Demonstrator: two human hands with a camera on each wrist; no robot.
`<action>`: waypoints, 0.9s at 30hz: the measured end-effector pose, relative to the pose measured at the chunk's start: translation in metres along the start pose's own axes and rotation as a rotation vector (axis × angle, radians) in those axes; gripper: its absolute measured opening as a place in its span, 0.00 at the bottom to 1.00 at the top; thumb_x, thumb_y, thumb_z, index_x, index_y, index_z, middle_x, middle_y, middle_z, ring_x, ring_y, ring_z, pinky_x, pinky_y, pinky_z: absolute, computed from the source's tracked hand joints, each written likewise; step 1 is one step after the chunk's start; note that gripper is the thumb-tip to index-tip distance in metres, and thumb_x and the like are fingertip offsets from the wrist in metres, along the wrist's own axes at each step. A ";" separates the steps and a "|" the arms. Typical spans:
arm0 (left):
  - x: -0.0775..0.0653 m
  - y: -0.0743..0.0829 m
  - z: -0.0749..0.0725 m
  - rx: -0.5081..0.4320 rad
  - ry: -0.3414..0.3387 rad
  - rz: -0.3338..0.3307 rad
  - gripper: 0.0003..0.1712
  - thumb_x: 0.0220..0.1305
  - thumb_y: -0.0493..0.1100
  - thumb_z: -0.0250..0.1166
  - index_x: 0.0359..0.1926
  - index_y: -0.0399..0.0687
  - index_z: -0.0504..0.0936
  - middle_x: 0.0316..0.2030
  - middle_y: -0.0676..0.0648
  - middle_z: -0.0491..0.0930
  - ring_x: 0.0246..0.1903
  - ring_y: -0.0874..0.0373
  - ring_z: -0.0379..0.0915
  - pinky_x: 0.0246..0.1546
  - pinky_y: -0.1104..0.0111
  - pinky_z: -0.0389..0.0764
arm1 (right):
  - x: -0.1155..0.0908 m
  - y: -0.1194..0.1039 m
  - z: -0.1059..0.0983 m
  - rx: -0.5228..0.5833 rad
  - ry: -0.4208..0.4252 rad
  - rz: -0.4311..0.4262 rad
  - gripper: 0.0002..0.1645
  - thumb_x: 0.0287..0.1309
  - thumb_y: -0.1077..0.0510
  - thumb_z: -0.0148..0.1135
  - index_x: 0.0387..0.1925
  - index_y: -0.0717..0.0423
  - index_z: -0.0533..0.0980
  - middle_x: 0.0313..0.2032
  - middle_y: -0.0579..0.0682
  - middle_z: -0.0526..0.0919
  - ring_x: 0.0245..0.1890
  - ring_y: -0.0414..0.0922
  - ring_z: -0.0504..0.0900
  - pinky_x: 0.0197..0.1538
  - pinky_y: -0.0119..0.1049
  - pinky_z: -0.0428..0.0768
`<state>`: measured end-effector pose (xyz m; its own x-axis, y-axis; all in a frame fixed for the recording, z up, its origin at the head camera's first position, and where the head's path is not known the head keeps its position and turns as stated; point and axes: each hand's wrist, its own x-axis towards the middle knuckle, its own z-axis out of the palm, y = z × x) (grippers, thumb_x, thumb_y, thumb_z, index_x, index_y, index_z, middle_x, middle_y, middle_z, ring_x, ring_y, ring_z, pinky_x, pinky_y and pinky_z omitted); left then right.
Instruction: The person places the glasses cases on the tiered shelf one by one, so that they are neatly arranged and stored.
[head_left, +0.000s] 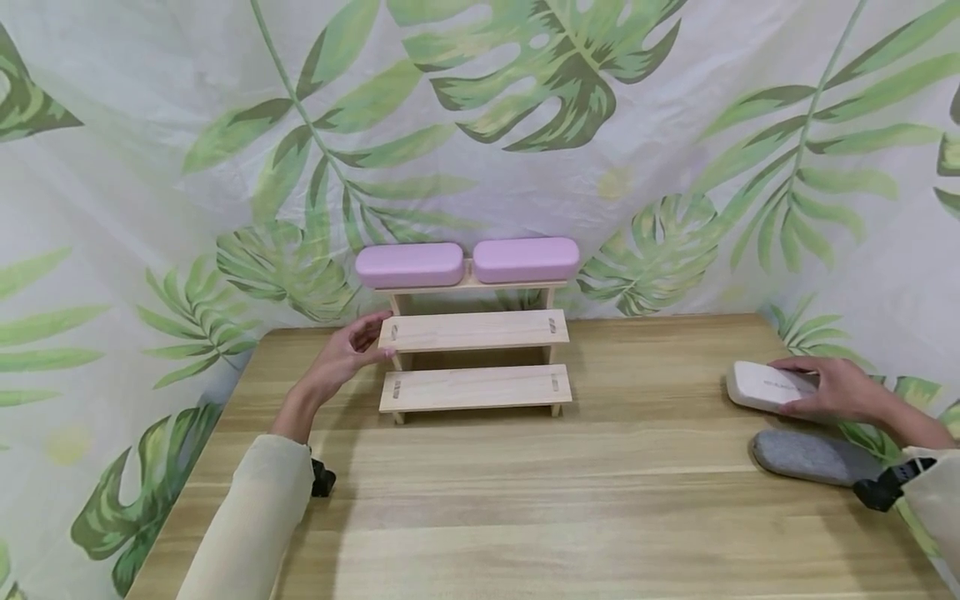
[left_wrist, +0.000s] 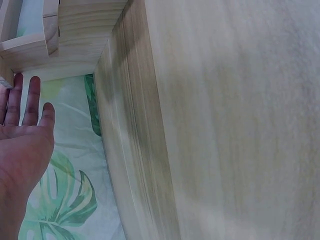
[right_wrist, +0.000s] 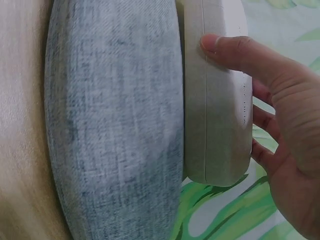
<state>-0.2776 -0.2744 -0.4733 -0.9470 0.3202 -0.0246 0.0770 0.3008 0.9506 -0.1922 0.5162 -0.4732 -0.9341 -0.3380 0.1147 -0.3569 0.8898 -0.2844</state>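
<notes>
A three-tier wooden stand [head_left: 480, 333] stands at the table's back. My left hand [head_left: 341, 358] holds the left end of its middle step, thumb at the front edge and fingers behind. The left wrist view shows that hand's straight fingers [left_wrist: 34, 100] reaching the stand's wood. My right hand [head_left: 840, 390] grips a white glasses case [head_left: 765, 386] at the table's right side, thumb on one long side and fingers on the other. Just in front of it lies a grey fabric glasses case [head_left: 810, 457]. Two pink cases [head_left: 410, 265] sit side by side on the top step.
The wood-grain table [head_left: 525, 508] runs under everything. Behind it and at its sides hangs a leaf-print cloth [head_left: 645, 167]. The bottom step [head_left: 476, 388] and middle step carry nothing. A dark wrist camera [head_left: 885, 486] sits close over the grey case.
</notes>
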 end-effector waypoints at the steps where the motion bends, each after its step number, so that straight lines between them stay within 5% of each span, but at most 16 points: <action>1: 0.000 0.000 0.000 -0.007 -0.001 -0.001 0.44 0.70 0.46 0.74 0.81 0.50 0.64 0.80 0.42 0.60 0.80 0.42 0.52 0.82 0.46 0.54 | 0.001 0.000 0.000 -0.003 0.006 -0.005 0.41 0.39 0.48 0.91 0.57 0.58 0.85 0.50 0.62 0.89 0.42 0.32 0.78 0.37 0.29 0.76; 9: -0.001 0.000 -0.001 0.001 -0.007 -0.020 0.45 0.69 0.48 0.75 0.81 0.53 0.64 0.80 0.41 0.60 0.80 0.41 0.52 0.80 0.45 0.57 | 0.005 -0.005 -0.002 0.002 0.073 -0.059 0.41 0.34 0.51 0.92 0.54 0.59 0.86 0.45 0.57 0.90 0.40 0.32 0.79 0.37 0.24 0.73; 27: -0.002 0.003 -0.005 0.017 -0.039 -0.018 0.45 0.70 0.47 0.74 0.82 0.50 0.62 0.78 0.39 0.62 0.80 0.40 0.50 0.81 0.43 0.54 | 0.019 -0.033 -0.014 0.002 0.049 -0.045 0.41 0.38 0.49 0.91 0.55 0.59 0.86 0.41 0.53 0.90 0.32 0.33 0.75 0.32 0.30 0.73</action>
<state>-0.2772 -0.2785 -0.4689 -0.9356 0.3488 -0.0539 0.0655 0.3217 0.9446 -0.1980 0.4847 -0.4484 -0.9159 -0.3619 0.1739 -0.3983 0.8735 -0.2798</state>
